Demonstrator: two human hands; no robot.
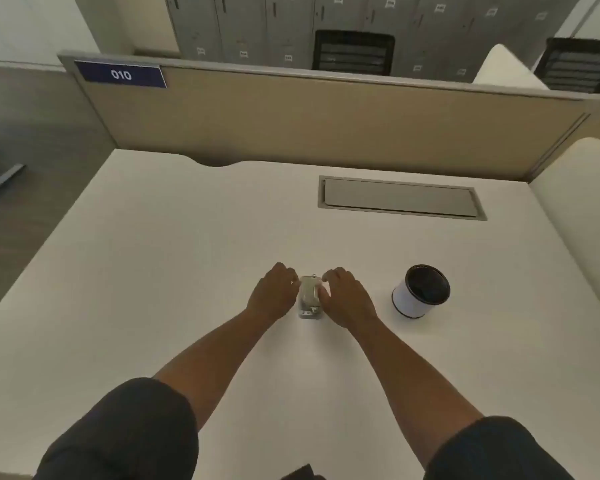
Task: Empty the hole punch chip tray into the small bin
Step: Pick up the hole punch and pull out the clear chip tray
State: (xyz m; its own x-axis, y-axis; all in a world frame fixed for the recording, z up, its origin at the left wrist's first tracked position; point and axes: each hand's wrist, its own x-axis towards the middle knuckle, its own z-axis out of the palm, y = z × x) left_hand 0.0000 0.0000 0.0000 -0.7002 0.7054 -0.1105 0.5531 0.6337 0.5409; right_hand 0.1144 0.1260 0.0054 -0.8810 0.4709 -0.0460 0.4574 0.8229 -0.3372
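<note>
The person wears a dark top — charcoal or black, hard to say in this dim light — with 2 short sleeves ending near the elbows. Both forearms are bare below them. The left hand [274, 292] and right hand [349, 296] are bare too — no gloves, and no watch, ring or band that I can make out. The sleeve cloth looks plain, with no print or logo.

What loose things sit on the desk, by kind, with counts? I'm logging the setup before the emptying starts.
Hole punch: 1, between the left hand and right hand
Small bin: 1, upright, right of the hands
Total: 2
</note>
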